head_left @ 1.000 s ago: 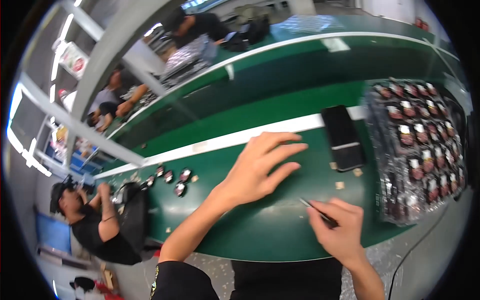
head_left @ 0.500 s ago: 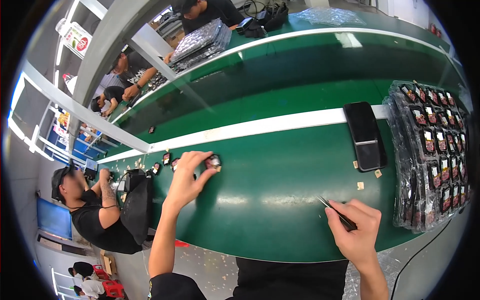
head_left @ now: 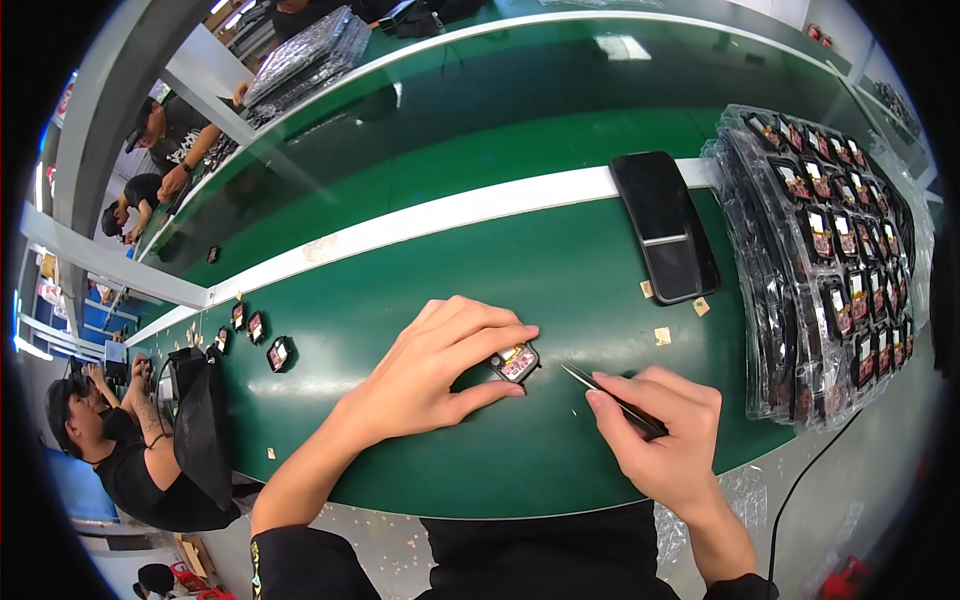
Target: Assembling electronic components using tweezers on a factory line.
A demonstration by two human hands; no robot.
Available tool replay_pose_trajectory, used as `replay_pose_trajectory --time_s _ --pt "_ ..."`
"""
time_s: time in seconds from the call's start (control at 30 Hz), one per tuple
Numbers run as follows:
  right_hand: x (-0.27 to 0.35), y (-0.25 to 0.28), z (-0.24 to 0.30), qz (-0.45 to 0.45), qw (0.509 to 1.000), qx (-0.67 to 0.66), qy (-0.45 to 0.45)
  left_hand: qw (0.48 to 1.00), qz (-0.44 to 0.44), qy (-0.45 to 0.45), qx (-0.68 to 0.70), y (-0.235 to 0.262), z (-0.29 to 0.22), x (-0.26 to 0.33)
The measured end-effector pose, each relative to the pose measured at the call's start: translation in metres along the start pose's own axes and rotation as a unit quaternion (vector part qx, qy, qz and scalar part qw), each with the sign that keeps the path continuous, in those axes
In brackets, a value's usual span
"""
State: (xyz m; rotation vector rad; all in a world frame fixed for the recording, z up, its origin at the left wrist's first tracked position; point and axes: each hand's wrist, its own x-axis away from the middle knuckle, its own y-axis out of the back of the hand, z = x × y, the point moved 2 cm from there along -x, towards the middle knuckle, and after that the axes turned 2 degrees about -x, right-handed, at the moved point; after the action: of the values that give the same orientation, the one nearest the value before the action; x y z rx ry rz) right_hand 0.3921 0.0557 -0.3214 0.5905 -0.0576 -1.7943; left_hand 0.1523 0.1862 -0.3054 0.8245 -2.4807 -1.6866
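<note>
The left hand (head_left: pixel 435 370) has its thumb and fingers around a small black watch-like case (head_left: pixel 516 362), grasping it on the green tabletop (head_left: pixel 420 278). Its printed face looks up, the pale strip toward the far side and the coloured part nearer the body; fingers cover some of its rim, so I can't tell its long axis. The right hand (head_left: pixel 665 430) is closed in a pinch on a pair of tweezers (head_left: pixel 628 408), whose long axis slants away and leftward, tips aimed at the case, just beside it but apart.

Past the left fingers, bare green surface runs to a white rail (head_left: pixel 450 213); on the near side, the table's curved edge lies just short of the person's body. Beyond the right fingers a black phone (head_left: pixel 665 230) overlaps the rail, with a stack of clear plastic trays (head_left: pixel 765 330) bounding the right side. Well left of the left fingers lie four similar cases (head_left: pixel 279 353).
</note>
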Motion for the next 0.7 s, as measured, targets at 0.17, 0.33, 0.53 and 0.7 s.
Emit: replay_pose_trajectory --time_s 0.17,0.33,0.53,0.7 --pt "-0.002 0.003 -0.001 0.006 1.0 0.007 -0.001 0.996 0.006 0.057 0.063 0.004 -0.003 -0.003" --pt "-0.004 0.006 0.006 0.03 0.999 -0.001 -0.036 0.995 0.016 0.074 0.068 0.001 0.003 0.001" --pt "-0.003 0.005 -0.001 0.072 0.995 -0.065 -0.004 0.993 0.037 0.051 0.099 -0.008 -0.021 0.005" --pt "-0.001 0.003 0.0 0.103 0.994 -0.025 0.016 0.994 0.006 0.035 0.103 -0.011 -0.017 0.002"
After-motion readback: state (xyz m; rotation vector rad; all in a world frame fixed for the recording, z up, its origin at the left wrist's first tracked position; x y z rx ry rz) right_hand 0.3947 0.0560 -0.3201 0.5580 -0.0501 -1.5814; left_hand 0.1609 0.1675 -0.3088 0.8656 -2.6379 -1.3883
